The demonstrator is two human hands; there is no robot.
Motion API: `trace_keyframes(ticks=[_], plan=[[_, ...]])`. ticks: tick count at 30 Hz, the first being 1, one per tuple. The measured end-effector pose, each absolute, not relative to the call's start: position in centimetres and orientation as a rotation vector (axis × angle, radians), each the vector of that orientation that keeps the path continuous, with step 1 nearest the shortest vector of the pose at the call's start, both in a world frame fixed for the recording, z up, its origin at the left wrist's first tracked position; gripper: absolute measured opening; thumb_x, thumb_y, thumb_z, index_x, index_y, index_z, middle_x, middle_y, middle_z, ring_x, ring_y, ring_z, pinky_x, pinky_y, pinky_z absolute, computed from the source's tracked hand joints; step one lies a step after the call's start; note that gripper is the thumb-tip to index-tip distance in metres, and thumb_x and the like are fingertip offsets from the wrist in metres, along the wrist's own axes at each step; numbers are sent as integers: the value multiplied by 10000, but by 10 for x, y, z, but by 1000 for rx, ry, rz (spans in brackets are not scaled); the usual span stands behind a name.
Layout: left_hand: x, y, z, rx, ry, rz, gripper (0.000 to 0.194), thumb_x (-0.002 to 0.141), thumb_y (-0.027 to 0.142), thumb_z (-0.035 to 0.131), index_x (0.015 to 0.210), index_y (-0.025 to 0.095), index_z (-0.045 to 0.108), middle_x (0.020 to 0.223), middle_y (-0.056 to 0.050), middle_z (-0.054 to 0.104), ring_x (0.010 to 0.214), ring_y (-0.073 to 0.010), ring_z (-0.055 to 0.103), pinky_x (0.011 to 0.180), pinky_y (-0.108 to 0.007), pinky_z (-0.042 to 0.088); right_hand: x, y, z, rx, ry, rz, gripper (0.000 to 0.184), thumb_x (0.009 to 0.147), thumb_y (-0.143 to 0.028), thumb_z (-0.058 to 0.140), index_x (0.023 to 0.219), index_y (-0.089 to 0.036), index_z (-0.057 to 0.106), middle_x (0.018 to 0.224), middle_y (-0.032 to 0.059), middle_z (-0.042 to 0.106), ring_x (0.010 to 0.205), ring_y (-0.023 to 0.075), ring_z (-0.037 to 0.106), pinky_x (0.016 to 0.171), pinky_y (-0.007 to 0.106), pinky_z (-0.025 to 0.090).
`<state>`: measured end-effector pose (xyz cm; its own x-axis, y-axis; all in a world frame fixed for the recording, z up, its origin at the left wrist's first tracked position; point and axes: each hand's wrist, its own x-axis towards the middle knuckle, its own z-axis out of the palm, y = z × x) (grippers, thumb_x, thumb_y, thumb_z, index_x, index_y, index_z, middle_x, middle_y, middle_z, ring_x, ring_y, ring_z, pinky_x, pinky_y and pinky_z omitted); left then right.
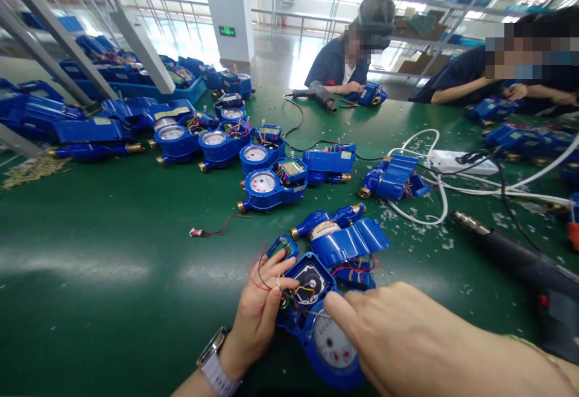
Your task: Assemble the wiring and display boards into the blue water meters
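Observation:
Close in front of me lies a blue water meter (335, 344) with a round white dial and an opened square compartment (311, 281). Thin coloured wires (306, 290) run out of that compartment. My left hand (265, 297), with a watch on the wrist, pinches wires between thumb and forefinger at its left edge. Its other fingers reach toward a small blue housing with a circuit board (283, 247). Over the dial, my right hand (393, 324) is closed around a thin metal tool (314, 312); its tip points at the wires and the rest is hidden.
Another opened meter (348, 243) lies just beyond. Several blue meters (265, 183) stand farther back left. A heat gun (511, 258) rests at right, near a white power strip (464, 161) and looped cables. A loose red-wired connector (197, 233) lies left. Two co-workers (337, 62) sit opposite.

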<state>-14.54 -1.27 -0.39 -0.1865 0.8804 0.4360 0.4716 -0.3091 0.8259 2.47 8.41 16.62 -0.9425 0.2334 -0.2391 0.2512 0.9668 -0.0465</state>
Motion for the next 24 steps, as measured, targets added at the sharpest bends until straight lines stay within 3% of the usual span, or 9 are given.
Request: trace_keyframes(ticks=[4,9,12,15,19,20,22,24], plan=[[-149,-7,6,1826,1586,1384,294,993,180,380,1118,249,636,1330,-62,615,1339,-243,461,1124,-503,286,18,88,170,268,2888,-128,252,647,-40,610,852,-181,652,782,8,696,627,173,642,482,305,406],[-143,1,13,1841,1619,1344,310,997,193,374,1114,256,654,1332,-54,615,1374,-251,409,1135,-535,253,12,88,163,220,2813,-151,8,759,-203,665,756,-200,658,751,16,680,613,177,606,439,317,352],[-138,4,10,1863,1644,1369,314,997,190,366,1110,265,649,1363,-36,591,1419,-242,333,1170,-552,156,11,85,155,168,2818,-135,47,789,-223,659,774,-179,665,746,38,683,602,176,596,451,305,368],[-135,5,5,1894,1638,1460,308,987,171,368,1103,260,638,1376,-19,581,1401,-211,367,1187,-477,165,16,82,147,160,2892,-7,47,830,-184,630,829,-143,654,764,64,685,577,170,584,413,294,338],[-134,5,-3,1962,1606,1473,294,972,172,399,1126,270,629,1424,19,533,1401,-166,362,1193,-334,174,42,87,156,259,2910,51,51,841,-221,647,829,-174,628,757,25,674,534,177,598,337,294,280],[-134,5,-6,1953,1595,1463,292,969,185,408,1137,274,630,1430,21,526,1402,-170,359,1192,-326,177,52,90,163,327,2925,-43,42,848,-214,642,874,-182,633,808,16,686,583,168,627,367,272,349],[-134,7,-17,1837,1641,1511,303,981,223,392,1134,304,640,1428,36,524,1401,-183,357,1195,-349,185,76,93,179,567,3049,-406,142,868,-138,590,992,-194,630,970,5,695,791,130,667,600,201,506],[-137,11,-33,1761,1666,1600,314,988,324,379,1085,328,677,1406,29,540,1398,-237,357,1191,-434,202,103,95,184,985,3182,-787,283,882,-43,471,1076,-197,607,1101,9,667,1007,89,625,886,169,473]])
